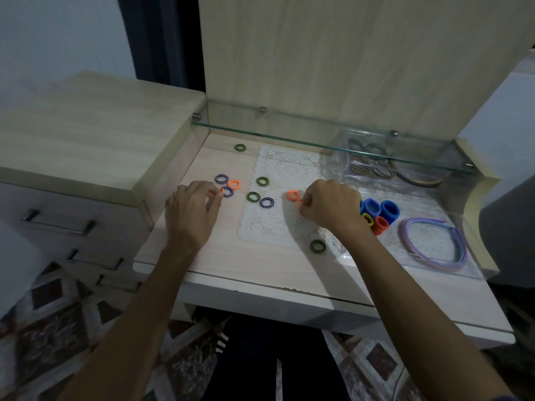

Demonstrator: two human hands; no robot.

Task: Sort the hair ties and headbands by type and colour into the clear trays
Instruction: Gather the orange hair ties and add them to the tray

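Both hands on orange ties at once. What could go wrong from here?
1. The left hand pinches an orange tie right beside a purple tie; it may drag that one along.
2. The right hand works over the lace mat, which could snag or shift.
3. The green tie near the desk's front edge could get knocked off by the right forearm.

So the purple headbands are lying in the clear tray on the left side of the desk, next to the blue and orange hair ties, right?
Not quite. The head view shows the purple headbands lying in the clear tray on the right side of the desk, not the left. The rest holds: they lie next to the blue hair ties and orange hair ties.
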